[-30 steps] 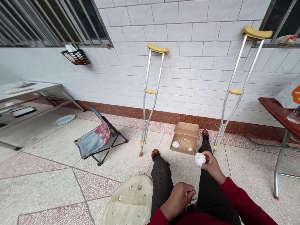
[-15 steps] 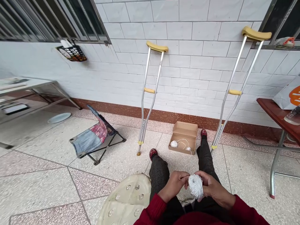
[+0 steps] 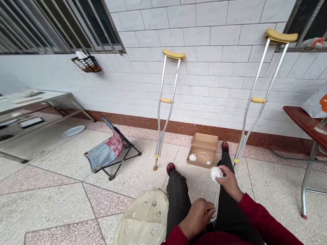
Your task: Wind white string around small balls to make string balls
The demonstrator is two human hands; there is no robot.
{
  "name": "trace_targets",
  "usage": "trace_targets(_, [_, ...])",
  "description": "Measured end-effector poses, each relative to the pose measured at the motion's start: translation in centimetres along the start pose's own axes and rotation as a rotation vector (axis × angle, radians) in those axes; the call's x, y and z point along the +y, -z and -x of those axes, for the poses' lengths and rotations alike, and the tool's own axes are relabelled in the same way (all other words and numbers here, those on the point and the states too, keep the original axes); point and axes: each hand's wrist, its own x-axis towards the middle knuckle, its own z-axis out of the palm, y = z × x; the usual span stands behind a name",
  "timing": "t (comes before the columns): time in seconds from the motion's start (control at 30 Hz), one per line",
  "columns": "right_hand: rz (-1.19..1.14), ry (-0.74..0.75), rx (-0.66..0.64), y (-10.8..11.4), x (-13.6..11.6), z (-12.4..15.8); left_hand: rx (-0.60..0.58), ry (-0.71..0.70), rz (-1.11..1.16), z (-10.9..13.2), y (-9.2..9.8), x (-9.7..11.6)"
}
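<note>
My right hand (image 3: 230,182) grips a ball of white yarn (image 3: 216,174) between thumb and fingers, raised over my right leg in front of the box. My left hand (image 3: 198,217) is closed in a pinch, lower down and closer to my body. A thin white strand hangs from the ball toward the left fingertips; its end is hidden there. On the floor past my feet stands an open cardboard box (image 3: 204,139). Inside it lie a white yarn ball (image 3: 192,157) and a smaller one (image 3: 208,162), with loose yarn between them.
Two crutches, a left one (image 3: 166,100) and a right one (image 3: 258,100), lean against the tiled wall. A folding stool (image 3: 103,156) stands on the left. Beside my left leg is a round pale seat (image 3: 143,217). At right stands a red table (image 3: 301,119).
My hands have moved apart. The right hand has carried the yarn ball forward and up toward the box, while the left has drawn back toward my body, still pinched.
</note>
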Motion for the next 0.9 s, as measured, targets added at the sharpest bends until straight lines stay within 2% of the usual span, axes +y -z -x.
trace_targets(0.07, [0.186, 0.089, -0.080, -0.5, 1.2, 1.3, 0.064, -0.048, -0.117, -0.4, 1.7, 0.5])
trace_targets(0.13, [0.224, 0.112, -0.230, -1.1, 1.9, 3.6, 0.111, -0.084, -0.161, -1.0, 3.6, 0.6])
trace_targets(0.2, [0.149, 0.089, -0.364, -1.5, 1.9, 6.0, 0.111, -0.098, -0.122, -1.6, 5.1, 0.5])
trace_targets(0.27, [0.005, -0.006, -0.439, -1.6, 1.0, 7.8, 0.069, -0.083, 0.001, -2.1, 5.7, 0.1])
trace_targets(0.33, [-0.134, -0.133, -0.435, -1.1, -0.5, 8.5, 0.032, -0.044, 0.165, -2.4, 5.1, -0.4])
trace_targets(0.43, [-0.263, -0.244, -0.335, 0.1, -3.3, 7.5, 0.030, 0.038, 0.326, -2.0, 2.8, -1.0])
trace_targets(0.53, [-0.386, -0.231, -0.212, 1.0, -5.3, 4.8, 0.010, 0.086, 0.314, -1.0, 0.5, -0.9])
trace_targets(0.63, [-0.394, -0.156, -0.062, 0.4, -5.0, 1.6, -0.024, 0.066, 0.194, -0.2, -0.4, -0.1])
trace_targets(0.7, [-0.272, -0.084, 0.015, -0.7, -3.5, 0.2, 0.013, 0.044, 0.060, 0.1, 0.2, 0.6])
trace_targets(0.77, [-0.059, 0.014, -0.004, -1.7, -1.5, 0.1, 0.077, 0.001, -0.091, 0.1, 1.5, 1.0])
trace_targets(0.83, [0.138, 0.085, -0.129, -2.5, 0.2, 1.5, 0.128, -0.070, -0.214, -0.1, 3.3, 1.2])
trace_targets(0.9, [0.207, 0.084, -0.281, -2.8, 1.1, 3.8, 0.162, -0.126, -0.283, -0.4, 5.0, 1.0])
